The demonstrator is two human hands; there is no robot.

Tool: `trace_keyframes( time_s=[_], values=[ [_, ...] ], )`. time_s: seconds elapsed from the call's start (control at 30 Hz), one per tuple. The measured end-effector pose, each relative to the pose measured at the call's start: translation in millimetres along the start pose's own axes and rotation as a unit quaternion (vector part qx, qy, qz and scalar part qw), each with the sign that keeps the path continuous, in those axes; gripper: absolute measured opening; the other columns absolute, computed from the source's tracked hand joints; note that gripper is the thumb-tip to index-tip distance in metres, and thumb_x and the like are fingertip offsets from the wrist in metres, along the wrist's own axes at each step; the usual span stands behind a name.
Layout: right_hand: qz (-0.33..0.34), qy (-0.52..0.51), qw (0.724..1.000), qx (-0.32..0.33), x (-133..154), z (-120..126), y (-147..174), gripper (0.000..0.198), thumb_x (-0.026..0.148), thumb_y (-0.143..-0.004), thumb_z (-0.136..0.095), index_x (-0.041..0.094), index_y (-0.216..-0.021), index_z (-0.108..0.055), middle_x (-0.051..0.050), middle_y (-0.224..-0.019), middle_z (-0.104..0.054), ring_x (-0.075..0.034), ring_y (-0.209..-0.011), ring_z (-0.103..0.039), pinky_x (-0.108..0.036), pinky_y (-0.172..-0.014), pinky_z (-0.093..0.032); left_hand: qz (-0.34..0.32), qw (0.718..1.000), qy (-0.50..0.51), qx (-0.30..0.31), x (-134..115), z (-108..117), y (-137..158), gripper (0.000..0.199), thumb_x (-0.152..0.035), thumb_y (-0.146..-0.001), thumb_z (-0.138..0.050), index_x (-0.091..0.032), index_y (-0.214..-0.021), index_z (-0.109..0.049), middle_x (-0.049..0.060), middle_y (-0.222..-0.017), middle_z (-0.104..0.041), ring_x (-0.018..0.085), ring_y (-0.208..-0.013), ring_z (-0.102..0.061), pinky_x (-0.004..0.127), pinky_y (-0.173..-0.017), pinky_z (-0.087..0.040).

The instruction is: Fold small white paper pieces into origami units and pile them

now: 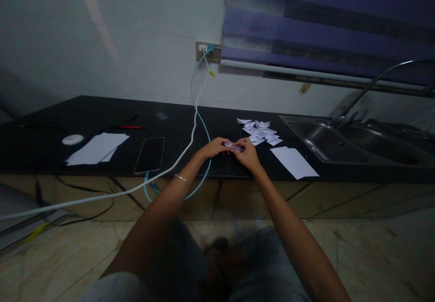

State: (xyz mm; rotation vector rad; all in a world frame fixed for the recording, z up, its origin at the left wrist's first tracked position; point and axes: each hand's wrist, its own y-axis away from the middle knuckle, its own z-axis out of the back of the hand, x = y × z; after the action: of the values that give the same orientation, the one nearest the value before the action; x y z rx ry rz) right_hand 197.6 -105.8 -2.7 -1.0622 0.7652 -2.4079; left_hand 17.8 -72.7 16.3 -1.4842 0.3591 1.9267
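A: Where's the folded paper (pixel 239 149) rel. to the person's fingers?

B: Btwn both hands, right at the fingertips. L hand (pixel 217 147) has thumb + fingers pinched on its left end; R hand (pixel 247 153) grips the right part, fingers bent over it. Only small white bits show, so the exact fold = can't tell.

A: So neither hand's open?

B: Nope, both closed on the same pc. Hands are v. close together, near the front edge of the dark counter (pixel 176 121).

A: What's near the R hand?

B: Group of small white paper boats (pixel 260 132), just beyond it & a bit to the right, some overlapping. Loose sheets (pixel 295 161) lie flat further right, btwn that hand and the metal sink (pixel 316 139).

A: And L side?

B: Teal cable (pixel 203 123) passes behind the L wrist, which has a thin bracelet (pixel 182 179) a bit up the arm. Phone (pixel 150 155) lies flat, dark screen up, well apart from the fingers. More white paper (pixel 97 149) past that, w/ a round white item (pixel 72 139) just beside it.
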Motion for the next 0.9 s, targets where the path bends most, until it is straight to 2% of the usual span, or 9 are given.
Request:
trace_keyframes(
  time_s=[0.2, 0.33, 0.43, 0.5, 0.6, 0.73, 0.83, 0.9],
  values=[
    [0.020, 0.036, 0.999, 0.007, 3.0, -0.2, -1.4, 0.011, 0.026, -0.077, -0.062, 0.018, -0.083, -0.068, -0.007, -0.090, -0.054, -0.022, -0.090, -0.054, -0.037, -0.083, -0.045, -0.020, 1.000, -0.003, -0.003, -0.8, -3.7, -0.3, 0.043, -0.048, -0.085, -0.052, -0.009, -0.099, -0.064, 0.002, -0.070, -0.060, 0.010, -0.060, -0.052, 0.021, -0.057, -0.038],
    [0.053, 0.088, 0.994, 0.036, 1.2, 2.5, -15.2, 0.013, 0.025, -0.081, -0.058, 0.019, -0.086, -0.069, -0.009, -0.091, -0.056, -0.023, -0.090, -0.052, -0.039, -0.084, -0.043, -0.014, 0.993, -0.013, -0.118, -3.3, -5.5, -1.3, 0.041, -0.049, -0.089, -0.043, -0.014, -0.106, -0.056, -0.002, -0.064, -0.053, 0.008, -0.051, -0.044, 0.019, -0.050, -0.034],
    [0.074, 0.124, 0.988, 0.051, -7.9, 6.6, -40.9, 0.015, 0.023, -0.083, -0.056, 0.018, -0.087, -0.069, -0.010, -0.091, -0.058, -0.024, -0.090, -0.053, -0.039, -0.085, -0.042, -0.026, 0.974, -0.072, -0.214, -6.3, -4.0, -0.7, 0.035, -0.048, -0.090, -0.042, -0.016, -0.094, -0.056, -0.004, -0.060, -0.048, 0.008, -0.052, -0.042, 0.020, -0.052, -0.032],
    [0.084, 0.151, 0.983, 0.064, -15.8, 7.8, -64.9, 0.016, 0.023, -0.083, -0.055, 0.016, -0.088, -0.069, -0.011, -0.091, -0.060, -0.025, -0.090, -0.053, -0.039, -0.084, -0.041, -0.026, 0.963, -0.090, -0.252, -7.7, -2.9, 0.2, 0.034, -0.048, -0.091, -0.041, -0.017, -0.090, -0.055, -0.004, -0.061, -0.049, 0.008, -0.054, -0.043, 0.020, -0.052, -0.031],
    [0.102, 0.211, 0.967, 0.097, -26.1, 3.3, -106.6, 0.018, 0.020, -0.082, -0.054, 0.015, -0.088, -0.071, -0.012, -0.091, -0.064, -0.025, -0.087, -0.055, -0.036, -0.081, -0.040, -0.026, 0.958, -0.116, -0.261, -7.4, -2.8, 1.0, 0.035, -0.048, -0.091, -0.039, -0.017, -0.087, -0.056, -0.004, -0.062, -0.050, 0.008, -0.053, -0.043, 0.021, -0.052, -0.030],
    [0.124, 0.237, 0.941, 0.206, -36.1, -12.6, -159.8, 0.019, 0.012, -0.073, -0.058, 0.014, -0.085, -0.073, -0.009, -0.083, -0.070, -0.021, -0.079, -0.058, -0.030, -0.076, -0.039, 0.000, 0.961, -0.147, -0.232, -5.6, -4.4, 1.2, 0.036, -0.047, -0.091, -0.038, -0.017, -0.085, -0.056, -0.004, -0.057, -0.049, 0.008, -0.047, -0.042, 0.021, -0.050, -0.028],
    [0.090, 0.227, 0.932, 0.266, -45.7, -23.1, -190.6, 0.016, 0.010, -0.069, -0.061, 0.015, -0.077, -0.073, -0.006, -0.074, -0.070, -0.018, -0.070, -0.059, -0.027, -0.068, -0.038, 0.014, 0.962, -0.163, -0.217, -6.9, -5.4, 2.6, 0.038, -0.049, -0.092, -0.035, -0.018, -0.086, -0.057, -0.005, -0.053, -0.048, 0.008, -0.042, -0.041, 0.022, -0.049, -0.028],
    [0.066, 0.232, 0.924, 0.297, -53.8, -27.5, -205.6, 0.010, 0.013, -0.068, -0.063, 0.016, -0.070, -0.073, -0.004, -0.067, -0.069, -0.017, -0.069, -0.059, -0.026, -0.067, -0.039, 0.008, 0.959, -0.192, -0.209, -8.8, -5.7, 3.6, 0.037, -0.047, -0.091, -0.037, -0.018, -0.083, -0.058, -0.005, -0.053, -0.050, 0.009, -0.045, -0.045, 0.022, -0.051, -0.029]
  ],
)
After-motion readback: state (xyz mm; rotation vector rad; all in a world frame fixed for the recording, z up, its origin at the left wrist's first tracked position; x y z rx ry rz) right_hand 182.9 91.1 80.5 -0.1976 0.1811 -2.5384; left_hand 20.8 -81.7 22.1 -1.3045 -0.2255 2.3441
